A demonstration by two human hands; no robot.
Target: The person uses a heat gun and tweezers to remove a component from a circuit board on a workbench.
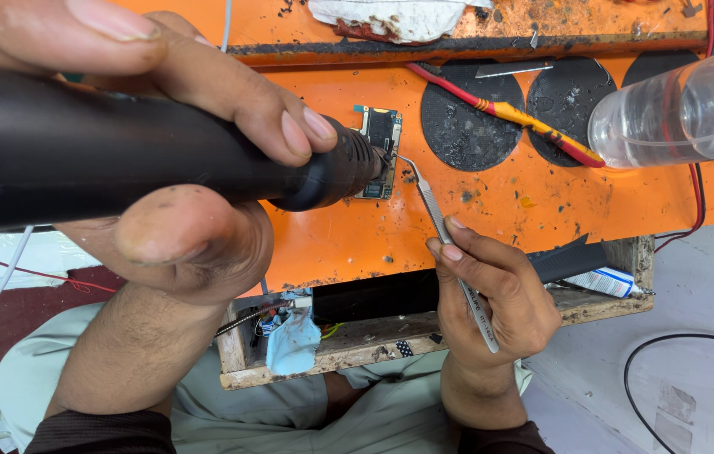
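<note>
**Head view: nozzle and tweezer tips meet at the board**

Head view: the left hand (163,168) has its fingers wrapped shut around a black hot-air tool (121,155), nozzle pointing right onto a small circuit board (380,139) on the orange desk (542,202). The right hand (491,294) pinches metal tweezers (445,235), whose long axis slants up-left, tips touching the board's right edge.
</note>
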